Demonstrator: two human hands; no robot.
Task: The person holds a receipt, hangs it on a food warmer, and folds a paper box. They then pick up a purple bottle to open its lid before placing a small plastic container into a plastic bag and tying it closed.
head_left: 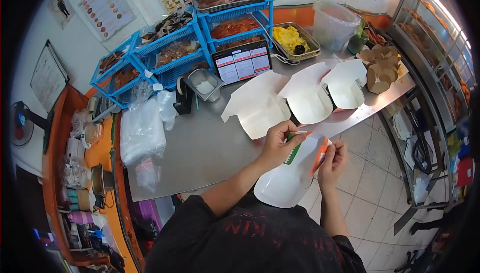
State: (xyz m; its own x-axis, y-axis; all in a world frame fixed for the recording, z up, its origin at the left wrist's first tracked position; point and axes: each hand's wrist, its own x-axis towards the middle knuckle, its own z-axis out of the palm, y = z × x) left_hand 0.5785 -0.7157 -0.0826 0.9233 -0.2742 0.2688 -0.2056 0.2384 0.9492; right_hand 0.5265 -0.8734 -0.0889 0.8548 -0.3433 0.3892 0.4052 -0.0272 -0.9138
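Observation:
A partly folded paper food box (283, 185), white inside with orange and green printing outside, is held in front of my chest at the table's front edge. My left hand (279, 147) pinches its far left corner. On the box's right side, my right hand (331, 165) grips the orange side flap, thumb toward the inside. The box's long rounded lid hangs toward my body. Just beyond my hands, three opened paper boxes (261, 118) (309, 98) (345, 85) stand in a row on the metal table (192, 145), lids raised.
Blue stacked baskets (172, 55) of packed food stand at the back left, beside a tablet (242, 63). A tray of yellow food (290, 40), a clear bucket (335, 25) and brown cartons (380, 68) sit behind the boxes. Plastic bags (142, 133) lie left; a glass display case (435, 38) stands right.

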